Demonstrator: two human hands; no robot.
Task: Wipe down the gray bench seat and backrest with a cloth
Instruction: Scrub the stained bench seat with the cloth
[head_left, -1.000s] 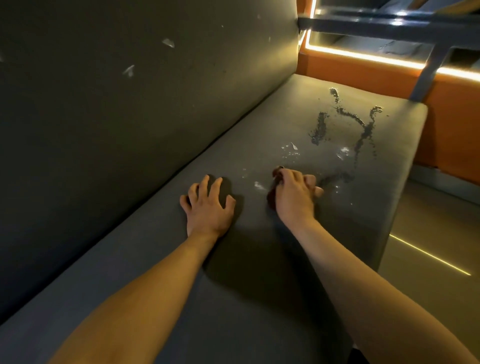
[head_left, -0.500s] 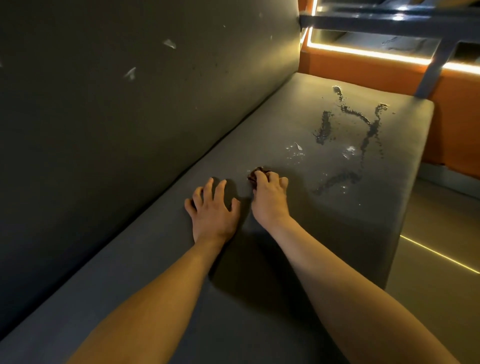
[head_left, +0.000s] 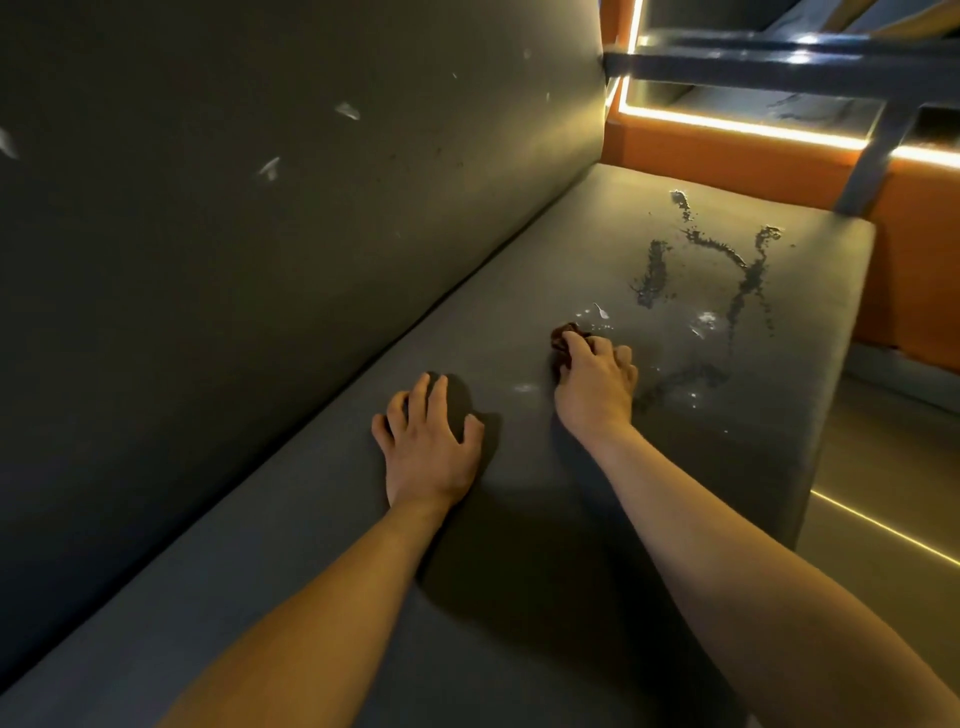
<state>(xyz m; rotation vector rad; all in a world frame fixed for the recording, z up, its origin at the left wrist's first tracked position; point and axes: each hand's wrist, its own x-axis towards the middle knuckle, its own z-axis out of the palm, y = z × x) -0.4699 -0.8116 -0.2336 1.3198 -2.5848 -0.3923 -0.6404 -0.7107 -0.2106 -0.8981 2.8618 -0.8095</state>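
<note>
Gray fabric is covering the seat (head_left: 498, 332) and the backrest (head_left: 260, 260) rising along its left side. The left hand (head_left: 428, 447) is lying flat on the seat, fingers spread and relaxed, holding nothing. The right hand (head_left: 595, 387), a little farther out, is clenching a dark brown cloth (head_left: 562, 338) and pressing it against the seat. Only a crumpled bit of the cloth is showing past the fingertips, on the side toward the backrest. Dark grainy streaks (head_left: 748, 280) are running across the far end of the seat, and one is passing just beside the right hand. White flecks (head_left: 706, 318) are sitting among the streaks, and another is lying between the two hands. White scraps (head_left: 270, 169) are clinging to the backrest too. An orange wall (head_left: 727, 150) with a glowing light strip (head_left: 753, 124) is standing behind the seat's far end.
</note>
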